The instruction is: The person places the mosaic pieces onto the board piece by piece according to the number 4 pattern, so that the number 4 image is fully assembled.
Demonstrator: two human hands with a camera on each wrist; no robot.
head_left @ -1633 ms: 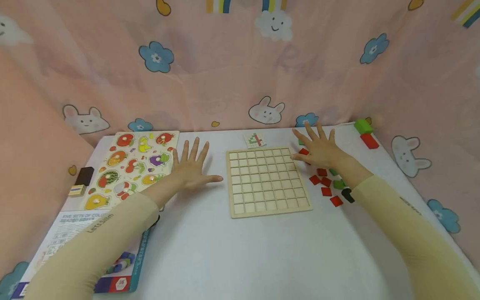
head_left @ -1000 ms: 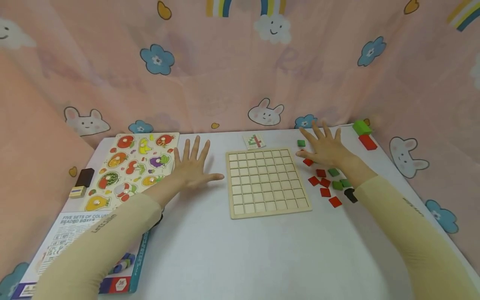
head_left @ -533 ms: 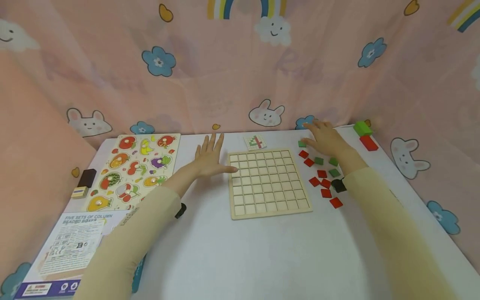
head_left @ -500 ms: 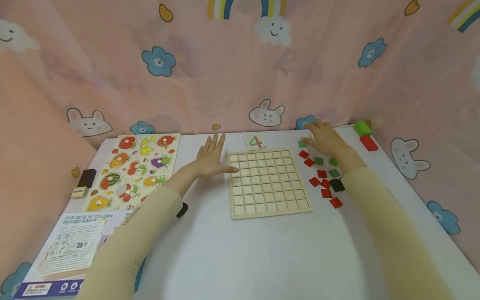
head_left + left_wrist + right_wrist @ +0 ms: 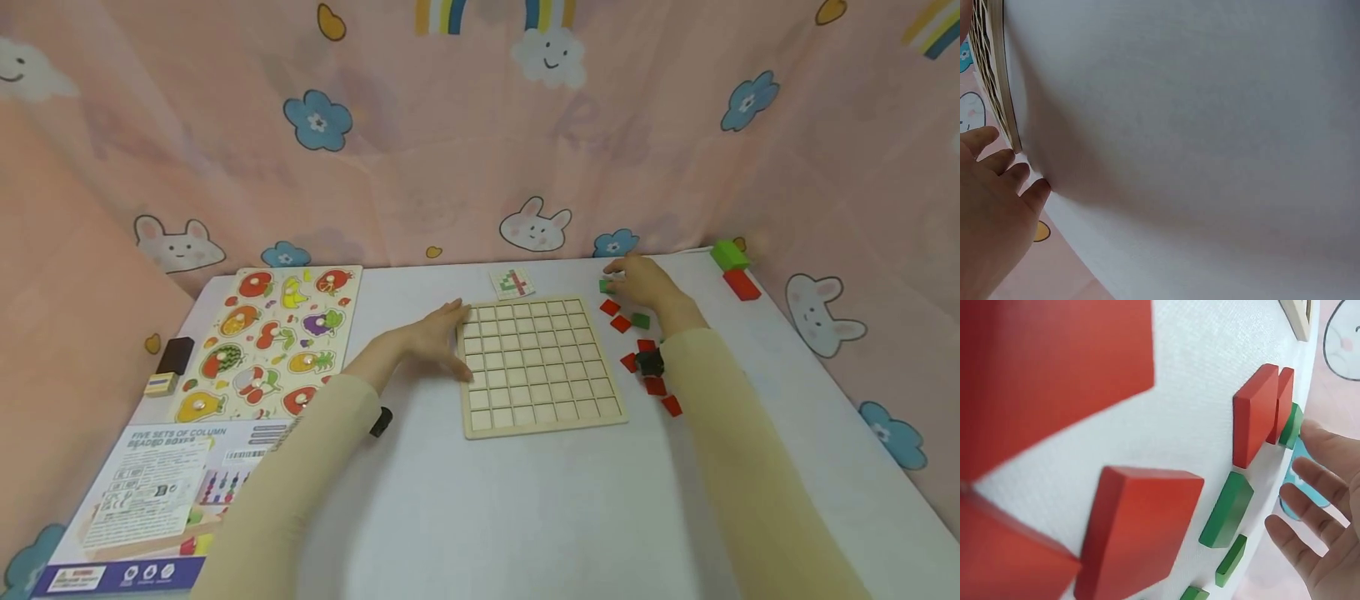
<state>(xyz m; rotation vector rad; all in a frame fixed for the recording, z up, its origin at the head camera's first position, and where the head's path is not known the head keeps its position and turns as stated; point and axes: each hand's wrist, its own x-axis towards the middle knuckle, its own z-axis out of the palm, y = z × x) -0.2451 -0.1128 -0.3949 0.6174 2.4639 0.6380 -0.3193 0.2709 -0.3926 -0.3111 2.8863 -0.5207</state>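
Hands either side of the square wooden grid board (image 5: 538, 363).
Left hand (image 5: 438, 333) resting loose-fingered against its edge; right hand (image 5: 643, 282) touching small green square tile (image 5: 605, 286), grip unclear.

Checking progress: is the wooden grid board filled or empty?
Empty: every cell of the wooden grid board shows bare wood; the red tiles lie beside it.
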